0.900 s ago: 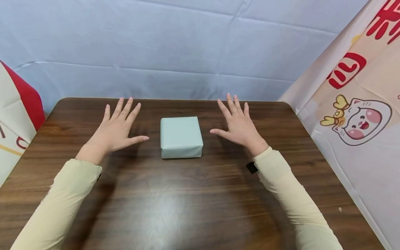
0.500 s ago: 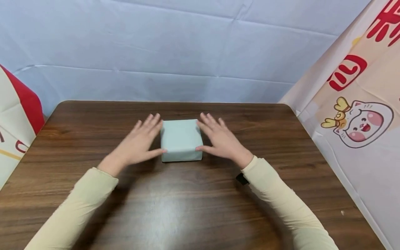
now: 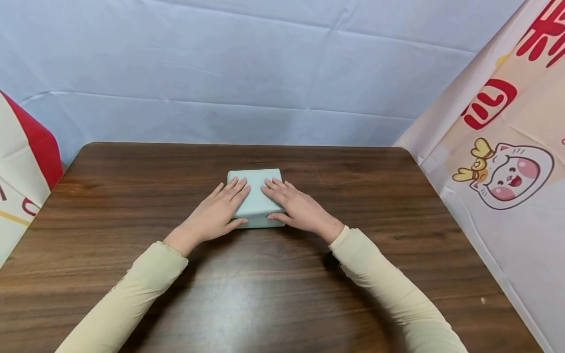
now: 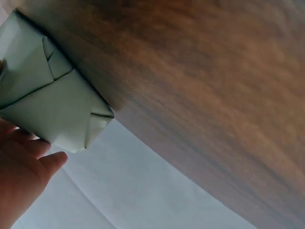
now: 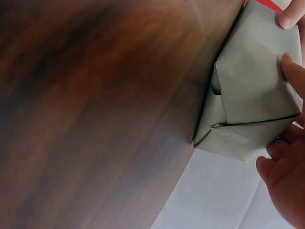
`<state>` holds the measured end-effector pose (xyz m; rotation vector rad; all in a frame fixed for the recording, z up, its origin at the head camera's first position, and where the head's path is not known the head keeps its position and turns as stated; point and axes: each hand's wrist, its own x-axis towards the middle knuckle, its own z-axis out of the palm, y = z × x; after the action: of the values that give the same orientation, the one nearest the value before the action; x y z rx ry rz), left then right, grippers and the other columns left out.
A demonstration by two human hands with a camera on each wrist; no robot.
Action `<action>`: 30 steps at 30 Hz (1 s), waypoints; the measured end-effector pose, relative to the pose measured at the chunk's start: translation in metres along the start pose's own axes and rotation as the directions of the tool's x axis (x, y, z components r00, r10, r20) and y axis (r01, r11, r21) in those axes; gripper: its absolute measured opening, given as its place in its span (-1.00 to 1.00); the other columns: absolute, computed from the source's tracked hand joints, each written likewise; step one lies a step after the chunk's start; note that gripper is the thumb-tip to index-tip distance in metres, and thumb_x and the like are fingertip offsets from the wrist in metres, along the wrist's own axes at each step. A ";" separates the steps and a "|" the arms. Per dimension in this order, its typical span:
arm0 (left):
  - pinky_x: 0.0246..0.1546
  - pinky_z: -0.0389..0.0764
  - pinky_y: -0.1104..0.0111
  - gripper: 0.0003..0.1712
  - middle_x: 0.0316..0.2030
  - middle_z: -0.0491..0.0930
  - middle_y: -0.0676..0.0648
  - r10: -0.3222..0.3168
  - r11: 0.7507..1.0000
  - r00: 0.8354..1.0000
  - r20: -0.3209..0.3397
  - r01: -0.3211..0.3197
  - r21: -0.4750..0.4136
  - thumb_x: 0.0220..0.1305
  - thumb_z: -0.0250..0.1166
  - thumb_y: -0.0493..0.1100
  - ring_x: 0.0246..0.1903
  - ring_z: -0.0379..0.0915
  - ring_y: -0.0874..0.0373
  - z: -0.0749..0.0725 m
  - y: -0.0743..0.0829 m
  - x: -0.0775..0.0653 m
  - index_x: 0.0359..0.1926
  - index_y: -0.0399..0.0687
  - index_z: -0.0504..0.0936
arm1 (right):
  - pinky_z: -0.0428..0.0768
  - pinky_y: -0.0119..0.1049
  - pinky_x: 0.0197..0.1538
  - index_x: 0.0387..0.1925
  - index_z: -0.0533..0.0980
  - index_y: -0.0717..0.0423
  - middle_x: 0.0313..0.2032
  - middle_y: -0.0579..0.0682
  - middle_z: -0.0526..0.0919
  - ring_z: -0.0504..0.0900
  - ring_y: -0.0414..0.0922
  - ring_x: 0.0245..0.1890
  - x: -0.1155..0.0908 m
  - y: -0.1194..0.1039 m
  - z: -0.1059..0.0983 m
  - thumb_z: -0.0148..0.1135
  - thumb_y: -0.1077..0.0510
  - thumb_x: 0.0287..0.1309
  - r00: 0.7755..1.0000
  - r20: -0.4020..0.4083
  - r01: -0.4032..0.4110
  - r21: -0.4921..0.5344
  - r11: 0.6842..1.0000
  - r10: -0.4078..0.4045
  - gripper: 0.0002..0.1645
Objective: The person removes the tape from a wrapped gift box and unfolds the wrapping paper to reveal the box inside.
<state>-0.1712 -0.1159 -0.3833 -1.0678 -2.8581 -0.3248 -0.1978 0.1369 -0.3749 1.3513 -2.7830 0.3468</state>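
So there's exactly one box (image 3: pixel 257 200) here, wrapped in pale green paper, sitting on one dark wood table (image 3: pixel 260 284), closer to the far edge than to the person. Two hands are on it, one per side: the left hand (image 3: pixel 215 214) and the right hand (image 3: pixel 303 209). Both have their fingers pretty straight and laid over the top, with the two thumbs down against the near face, so it's contact from both sides rather than fingers curled round it. How hard they're pressing, I can't tell. Two pale sleeves, left sleeve (image 3: pixel 128 291) and right sleeve (image 3: pixel 386 274), plus a black bit (image 3: pixel 331 260) poking out under the right cuff. The wrist views show folded paper flaps on the box's ends, and the right one catches a small shiny strip (image 5: pixel 237 138) on one end. Behind it all is a pale blue cloth (image 3: pixel 212 63), with one cartoon cat face (image 3: pixel 507 176) on the right-hand sheet. Compared with the first head frame: the hands were well apart then, fingers spread, clear of the box; now both have come in and are touching it. The box itself looks like it's in the same spot.
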 end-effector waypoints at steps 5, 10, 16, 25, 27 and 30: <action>0.33 -0.04 -0.01 -0.13 0.43 -0.05 -0.23 0.004 1.000 1.000 -0.005 -0.004 0.030 0.32 0.17 0.10 0.42 -0.22 -0.11 0.001 0.000 0.001 0.44 -0.26 0.05 | -0.02 -0.18 0.40 0.42 0.14 0.06 0.42 0.14 0.04 -0.04 -0.01 0.43 0.001 0.000 0.001 0.13 -0.06 0.29 1.000 -0.002 0.027 -0.003 1.000 -0.027 -0.24; 0.33 -0.03 -0.02 -0.15 0.43 -0.06 -0.25 0.007 0.999 1.000 0.011 -0.007 0.037 0.34 0.16 0.07 0.42 -0.22 -0.14 -0.001 0.000 0.002 0.44 -0.27 0.04 | 0.13 -0.16 0.35 0.41 0.17 0.04 0.41 0.12 0.07 -0.01 -0.01 0.42 0.001 0.001 0.001 0.11 -0.07 0.29 0.999 -0.015 0.033 -0.035 0.999 -0.034 -0.27; 0.34 -0.10 -0.03 -0.23 0.44 -0.05 -0.21 -0.007 1.000 1.000 0.025 0.008 -0.009 0.40 0.09 0.03 0.42 -0.23 -0.10 -0.013 0.002 0.003 0.45 -0.23 0.03 | 0.33 -0.12 0.24 0.38 0.23 0.07 0.38 0.10 0.18 0.11 -0.02 0.39 0.002 0.000 -0.010 0.09 -0.07 0.31 0.997 -0.042 0.061 -0.017 0.998 -0.062 -0.32; 0.37 -0.16 0.04 0.10 0.39 0.12 -0.20 0.150 0.979 0.975 -0.161 -0.124 0.165 0.01 0.41 0.21 0.39 -0.03 -0.02 -0.019 0.009 0.001 0.41 -0.21 0.12 | 0.31 -0.11 0.26 0.33 0.32 0.07 0.32 0.06 0.30 0.23 -0.06 0.34 0.011 0.006 -0.037 0.07 -0.05 0.33 1.000 0.008 0.022 0.134 0.991 -0.024 -0.39; 0.37 -0.14 0.05 0.19 0.38 0.13 -0.21 0.177 0.964 0.966 -0.188 -0.131 0.232 -0.13 0.49 0.21 0.39 -0.02 -0.02 -0.018 0.009 0.001 0.40 -0.21 0.11 | 0.29 -0.10 0.27 0.32 0.33 0.08 0.31 0.06 0.33 0.25 -0.03 0.33 0.012 0.007 -0.041 0.07 -0.02 0.33 1.000 0.018 0.015 0.171 0.985 -0.018 -0.41; 0.33 0.05 0.05 0.18 0.33 0.24 -0.22 0.217 0.941 0.946 -0.240 -0.137 0.310 -0.21 0.57 0.12 0.35 0.09 -0.03 -0.019 0.010 0.004 0.36 -0.24 0.17 | 0.31 -0.12 0.26 0.30 0.36 0.08 0.29 0.06 0.36 0.28 -0.02 0.32 0.011 0.009 -0.045 0.05 0.01 0.35 1.000 0.013 -0.007 0.222 0.975 0.005 -0.45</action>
<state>-0.1677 -0.1096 -0.3629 -1.1149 -2.4490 -0.0319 -0.2152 0.1432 -0.3317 1.3894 -2.8285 0.6699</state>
